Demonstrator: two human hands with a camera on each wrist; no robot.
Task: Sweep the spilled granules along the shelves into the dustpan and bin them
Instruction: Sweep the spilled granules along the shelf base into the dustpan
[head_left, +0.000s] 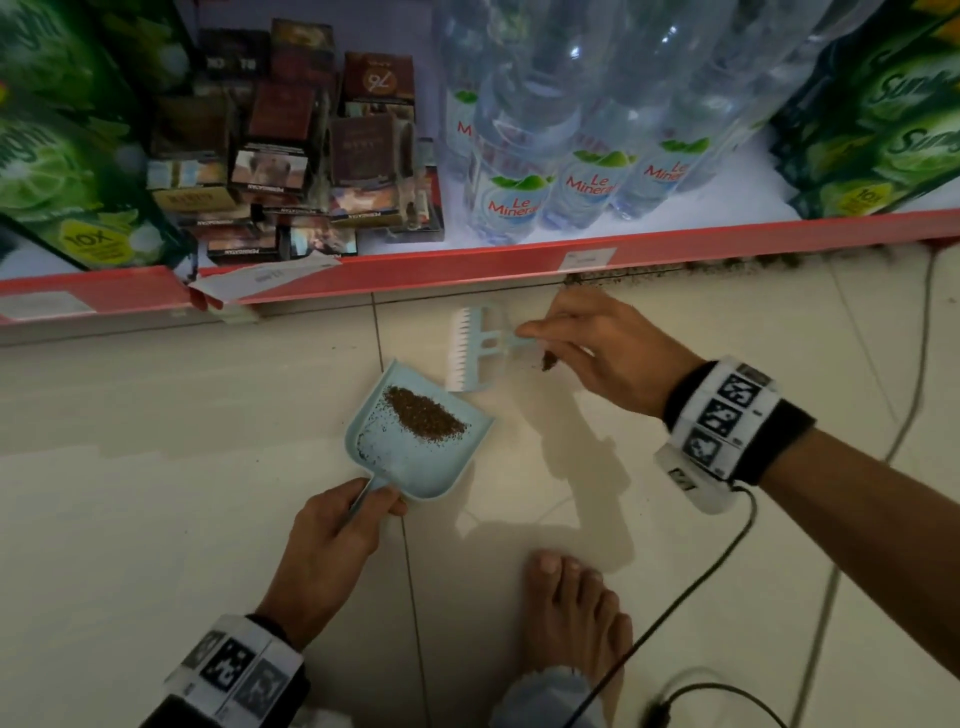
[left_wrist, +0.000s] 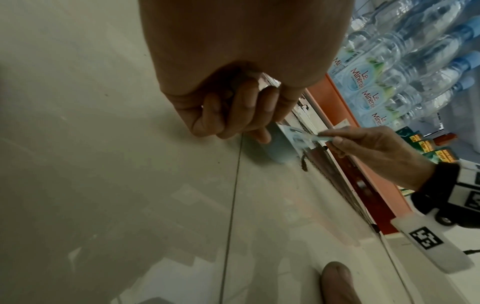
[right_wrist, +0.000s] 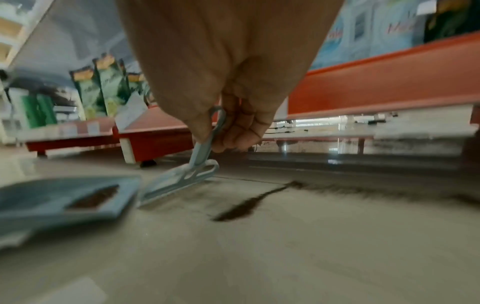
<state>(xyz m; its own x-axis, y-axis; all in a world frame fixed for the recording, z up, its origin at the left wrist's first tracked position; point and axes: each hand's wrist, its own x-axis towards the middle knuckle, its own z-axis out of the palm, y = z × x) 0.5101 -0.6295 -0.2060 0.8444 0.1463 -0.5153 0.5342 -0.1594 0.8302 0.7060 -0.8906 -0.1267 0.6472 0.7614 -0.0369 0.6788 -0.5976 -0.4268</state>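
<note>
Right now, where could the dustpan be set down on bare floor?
Bare tile lies left of the dustpan, below the shelf edge. It is crowded right of it: brush, granules, foot, cable.

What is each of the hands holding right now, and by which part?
Left hand grips the dustpan by its handle. Right hand pinches the small brush by its thin handle.

My dustpan (head_left: 415, 467) is pale blue, heaped with dark brown granules (head_left: 423, 415). My brush (head_left: 475, 348) matches, with white bristles. The floor (head_left: 156, 467) is cream tile. The shelf edge (head_left: 415, 265) is red. Green packs (head_left: 67, 171) fill the upper left; my wristbands (head_left: 727, 431) bear black-and-white squares.
</note>
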